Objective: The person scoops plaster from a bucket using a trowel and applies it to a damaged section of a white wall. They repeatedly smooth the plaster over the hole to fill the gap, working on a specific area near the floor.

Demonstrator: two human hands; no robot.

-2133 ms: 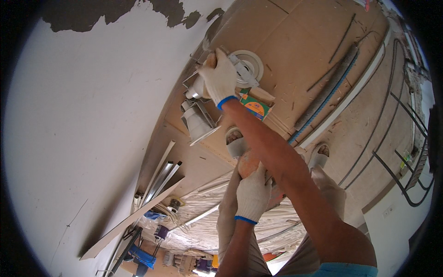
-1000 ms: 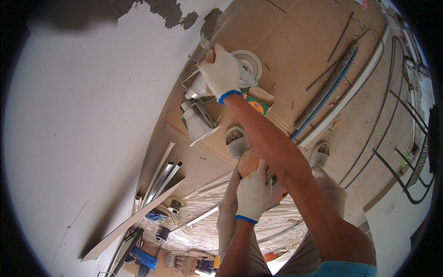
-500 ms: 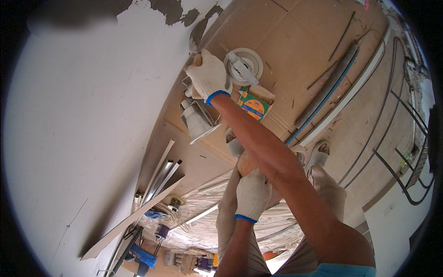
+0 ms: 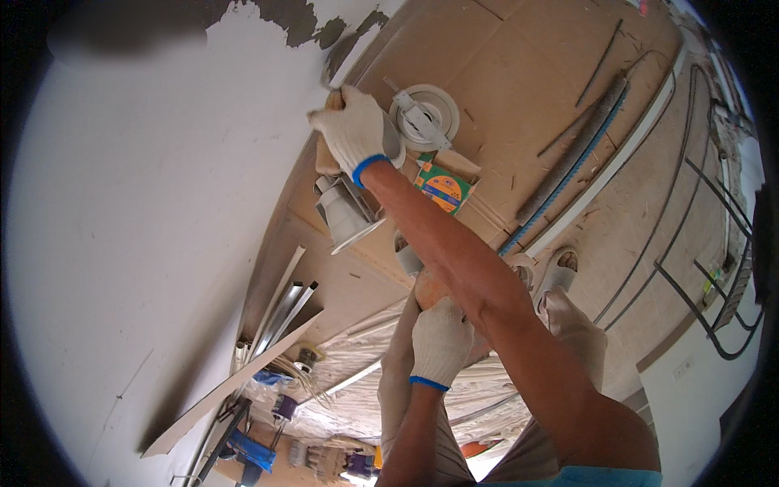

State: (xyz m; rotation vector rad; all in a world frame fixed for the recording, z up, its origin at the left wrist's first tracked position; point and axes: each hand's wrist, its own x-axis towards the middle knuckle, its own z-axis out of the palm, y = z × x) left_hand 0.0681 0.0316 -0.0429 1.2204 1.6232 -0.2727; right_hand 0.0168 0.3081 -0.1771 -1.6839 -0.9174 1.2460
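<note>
My right hand (image 4: 353, 130), in a white knitted glove with a blue cuff, reaches to the foot of the white wall (image 4: 154, 219). Its fingers close round a brown, wooden-looking handle (image 4: 333, 101); the tool's working end is hard to make out. Beside it a grey bare patch (image 4: 342, 55) shows on the wall, with a white strip running through it. My left hand (image 4: 442, 341), gloved alike, is curled near my knee, against a rounded orange-brown shape (image 4: 432, 290). Whatever it grips is mostly hidden. Below my right hand lies a white cone-shaped recessed light fitting (image 4: 345, 215).
A round light fitting (image 4: 438, 105) and a green-and-orange box (image 4: 445, 191) lie on the brown floor covering (image 4: 503, 105). Further right are a long grey-and-blue roll (image 4: 576, 158) and a bent black metal frame (image 4: 706, 325). Metal and white strips (image 4: 284, 316) lean along the wall.
My right hand has shifted slightly left with the handle. The white strip on the grey patch now reaches further down toward it. My left hand stays near the knee.
</note>
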